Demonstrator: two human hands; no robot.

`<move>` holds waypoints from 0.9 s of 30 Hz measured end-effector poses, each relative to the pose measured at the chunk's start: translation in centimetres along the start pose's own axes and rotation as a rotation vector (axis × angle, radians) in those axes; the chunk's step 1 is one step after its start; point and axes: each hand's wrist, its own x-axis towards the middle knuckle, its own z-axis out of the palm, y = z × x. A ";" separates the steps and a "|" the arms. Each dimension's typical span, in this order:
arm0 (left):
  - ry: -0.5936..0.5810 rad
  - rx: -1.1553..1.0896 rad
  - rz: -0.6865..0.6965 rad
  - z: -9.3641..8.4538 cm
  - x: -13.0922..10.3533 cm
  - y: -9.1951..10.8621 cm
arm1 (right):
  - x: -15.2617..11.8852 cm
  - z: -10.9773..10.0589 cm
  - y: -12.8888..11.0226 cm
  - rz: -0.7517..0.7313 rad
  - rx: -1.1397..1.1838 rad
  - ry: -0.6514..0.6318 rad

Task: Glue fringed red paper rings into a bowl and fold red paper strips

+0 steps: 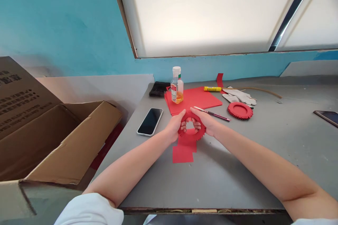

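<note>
Between my hands is a red paper ring point(192, 136) with a toothed outer edge, held above the table. My left hand point(177, 125) grips its left side, thumb on top and fingertips curled through the hole. On the opposite side my right hand point(205, 120) holds it the same way. Red paper pieces point(182, 154) lie on the table beneath and in front of the ring. Just beyond my hands is a stack of red paper sheets point(195, 98). A thin dark pen-like tool point(218, 115) with a pale tip lies beside my right hand.
A bottle point(176, 88) with amber liquid stands on the red sheets, near a yellow tube point(212, 89). White gloves point(239, 96) and a second red toothed ring point(240, 110) lie right. Phones point(150, 122) rest at both sides. A cardboard box point(71, 144) stands left of the table.
</note>
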 end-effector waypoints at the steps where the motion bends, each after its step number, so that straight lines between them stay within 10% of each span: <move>1: -0.007 -0.002 -0.007 -0.1 0.0 0.0 | 0.1 0.1 0.1 0.003 0.015 0.006; 17: -0.109 -0.367 0.134 3.9 -0.5 0.0 | -2.0 0.5 0.3 -0.310 0.659 0.218; 27: -0.215 -0.130 0.010 6.5 -1.1 -2.3 | -5.8 -2.4 1.5 -0.299 0.413 0.466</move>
